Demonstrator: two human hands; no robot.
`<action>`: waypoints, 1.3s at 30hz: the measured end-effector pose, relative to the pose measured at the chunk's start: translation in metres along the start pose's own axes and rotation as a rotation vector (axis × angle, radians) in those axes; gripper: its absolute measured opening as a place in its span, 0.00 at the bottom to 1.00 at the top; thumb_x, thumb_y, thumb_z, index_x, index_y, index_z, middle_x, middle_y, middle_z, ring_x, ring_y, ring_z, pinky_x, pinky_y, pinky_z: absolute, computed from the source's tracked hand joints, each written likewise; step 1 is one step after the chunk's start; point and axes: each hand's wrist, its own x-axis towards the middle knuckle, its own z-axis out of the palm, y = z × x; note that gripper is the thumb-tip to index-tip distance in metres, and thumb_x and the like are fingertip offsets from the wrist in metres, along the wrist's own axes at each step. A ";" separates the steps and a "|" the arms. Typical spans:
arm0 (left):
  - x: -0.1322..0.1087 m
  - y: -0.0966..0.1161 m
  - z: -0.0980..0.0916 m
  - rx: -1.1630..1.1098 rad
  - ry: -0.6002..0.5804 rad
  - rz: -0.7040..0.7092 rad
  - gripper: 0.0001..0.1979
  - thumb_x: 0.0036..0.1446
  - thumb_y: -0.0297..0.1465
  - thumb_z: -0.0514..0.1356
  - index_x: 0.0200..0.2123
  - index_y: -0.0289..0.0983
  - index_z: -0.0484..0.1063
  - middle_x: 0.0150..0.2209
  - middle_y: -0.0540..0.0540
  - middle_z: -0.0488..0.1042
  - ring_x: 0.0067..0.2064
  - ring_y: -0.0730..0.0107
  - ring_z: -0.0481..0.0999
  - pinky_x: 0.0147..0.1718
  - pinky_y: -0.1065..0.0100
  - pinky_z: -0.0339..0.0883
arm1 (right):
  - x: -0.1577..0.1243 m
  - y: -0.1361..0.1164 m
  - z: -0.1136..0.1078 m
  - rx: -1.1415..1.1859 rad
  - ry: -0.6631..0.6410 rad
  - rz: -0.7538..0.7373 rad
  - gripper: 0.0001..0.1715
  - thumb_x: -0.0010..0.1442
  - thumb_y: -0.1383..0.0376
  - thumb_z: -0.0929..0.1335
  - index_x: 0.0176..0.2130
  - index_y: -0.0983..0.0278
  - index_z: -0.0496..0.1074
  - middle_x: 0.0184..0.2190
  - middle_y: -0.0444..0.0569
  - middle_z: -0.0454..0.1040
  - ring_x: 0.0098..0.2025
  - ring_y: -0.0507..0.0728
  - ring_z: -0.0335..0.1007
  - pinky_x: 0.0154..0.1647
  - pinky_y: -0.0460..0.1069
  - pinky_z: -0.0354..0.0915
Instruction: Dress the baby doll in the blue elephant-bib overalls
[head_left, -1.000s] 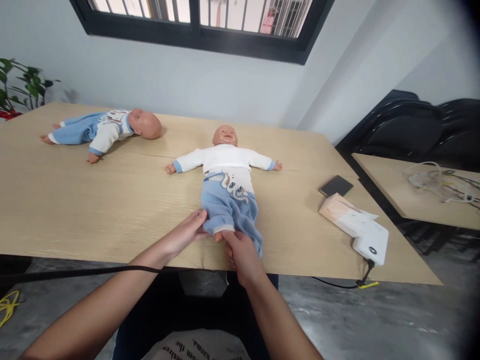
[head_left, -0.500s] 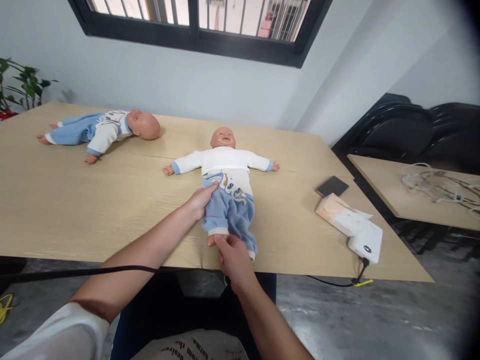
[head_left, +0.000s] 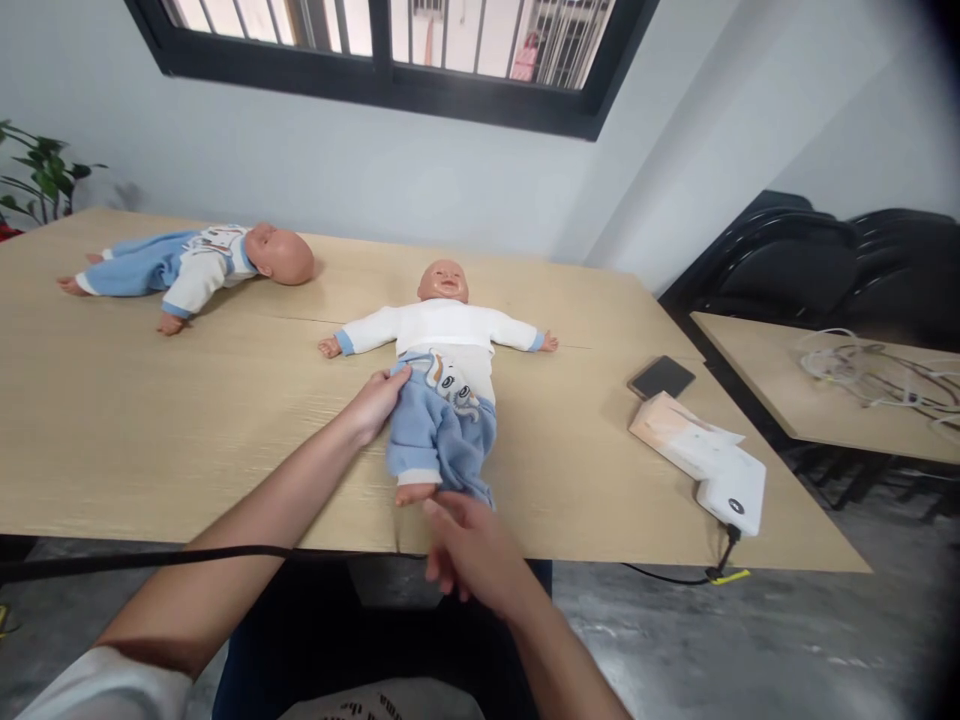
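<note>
A baby doll (head_left: 444, 281) lies on its back on the table, head away from me and arms spread wide. It wears a white long-sleeved top (head_left: 442, 325) with blue cuffs. Its blue trousers (head_left: 416, 425) have an animal face on the front and reach the ankles. At the doll's hip, on my left side, my left hand (head_left: 377, 402) grips the trousers, with the thumb on top. My right hand (head_left: 484, 550) is at the table's front edge beside the doll's bare foot (head_left: 415, 493), fingers apart and bent downward. The doll's other foot is hidden behind this hand.
A second doll (head_left: 217, 255) in similar clothes lies at the back left of the table (head_left: 225, 420). On the right are a dark phone (head_left: 661, 378), a tissue pack (head_left: 679, 435) and a white power bank (head_left: 735, 490) with a cable. A black cable (head_left: 142, 558) crosses my left forearm.
My right hand has come off the trouser hem at the ankle and moved slightly down, its fingers loosening. The bare foot shows more fully. My left hand keeps its hold at the hip.
</note>
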 end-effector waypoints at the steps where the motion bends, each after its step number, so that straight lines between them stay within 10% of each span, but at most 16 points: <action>1: -0.002 0.001 -0.006 0.099 0.061 0.069 0.27 0.61 0.46 0.64 0.55 0.32 0.70 0.53 0.32 0.77 0.51 0.55 0.79 0.53 0.55 0.73 | -0.003 -0.004 -0.014 -0.036 0.021 -0.007 0.23 0.66 0.48 0.64 0.45 0.62 0.76 0.17 0.41 0.71 0.15 0.51 0.60 0.16 0.45 0.51; 4: -0.010 0.013 -0.013 0.389 0.196 0.345 0.32 0.59 0.42 0.66 0.61 0.33 0.62 0.62 0.31 0.66 0.60 0.54 0.71 0.61 0.53 0.66 | 0.006 -0.018 -0.061 -0.085 0.278 -0.188 0.22 0.66 0.50 0.64 0.34 0.63 0.76 0.16 0.40 0.65 0.17 0.51 0.57 0.20 0.47 0.52; 9: -0.015 0.053 0.016 0.893 -0.143 0.798 0.15 0.66 0.38 0.58 0.52 0.40 0.71 0.54 0.41 0.74 0.60 0.54 0.70 0.63 0.51 0.61 | 0.068 -0.031 -0.113 -0.460 0.631 -0.522 0.12 0.61 0.55 0.71 0.38 0.62 0.75 0.33 0.47 0.75 0.33 0.56 0.68 0.36 0.50 0.62; 16: -0.004 0.048 0.040 1.173 -0.431 0.847 0.31 0.55 0.48 0.69 0.58 0.41 0.71 0.60 0.39 0.71 0.62 0.45 0.68 0.61 0.51 0.59 | 0.104 -0.012 -0.125 -0.446 0.460 -0.574 0.11 0.68 0.56 0.65 0.36 0.60 0.69 0.35 0.46 0.76 0.35 0.56 0.70 0.38 0.51 0.63; 29: -0.008 0.032 0.022 1.192 -0.412 0.903 0.44 0.52 0.37 0.73 0.68 0.42 0.59 0.64 0.38 0.66 0.65 0.46 0.65 0.63 0.50 0.61 | 0.171 -0.057 -0.168 -0.450 0.703 -0.574 0.12 0.69 0.54 0.62 0.39 0.60 0.64 0.31 0.45 0.73 0.32 0.57 0.69 0.37 0.52 0.61; 35: -0.024 0.046 0.032 1.217 -0.461 1.078 0.18 0.67 0.35 0.60 0.58 0.42 0.69 0.60 0.41 0.69 0.65 0.55 0.64 0.66 0.53 0.60 | 0.139 -0.032 -0.150 -0.473 0.785 -0.698 0.11 0.69 0.57 0.64 0.39 0.61 0.67 0.39 0.49 0.72 0.39 0.58 0.68 0.42 0.53 0.63; 39: -0.020 0.049 0.052 1.361 -0.580 1.099 0.13 0.65 0.38 0.64 0.50 0.39 0.73 0.52 0.44 0.74 0.58 0.55 0.68 0.61 0.53 0.63 | 0.098 -0.002 -0.140 -0.633 0.421 -0.820 0.11 0.71 0.59 0.64 0.38 0.61 0.70 0.37 0.49 0.72 0.42 0.59 0.68 0.45 0.53 0.64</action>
